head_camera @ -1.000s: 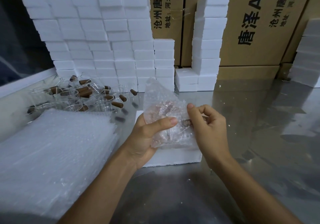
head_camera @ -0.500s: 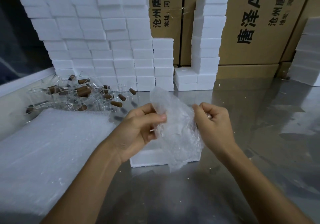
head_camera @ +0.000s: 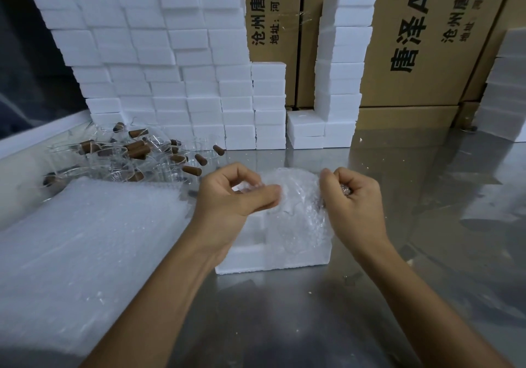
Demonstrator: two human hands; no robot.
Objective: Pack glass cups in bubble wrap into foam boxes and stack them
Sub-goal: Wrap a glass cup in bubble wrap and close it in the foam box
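This looks like a packing station in a warehouse or small factory. A steel worktable point(head_camera: 427, 196) carries a wall of stacked white foam boxes point(head_camera: 159, 63), a thick pile of bubble wrap sheets point(head_camera: 79, 239) and a heap of glass cups with wooden handles point(head_camera: 133, 154). Behind stand big printed cardboard cartons point(head_camera: 427, 40), probably shipping stock, though their contents are hidden.

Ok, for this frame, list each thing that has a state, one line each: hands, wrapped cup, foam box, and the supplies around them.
left hand: curled, pinching the bubble-wrapped cup
right hand: curled, gripping the wrap's other side
bubble-wrapped cup: wrapped, held over the open foam box
open foam box: lidless, on the metal table
loose glass cups: unwrapped, piled, brown handles showing
bubble wrap sheets: stacked flat
foam boxes: closed, stacked against the cartons
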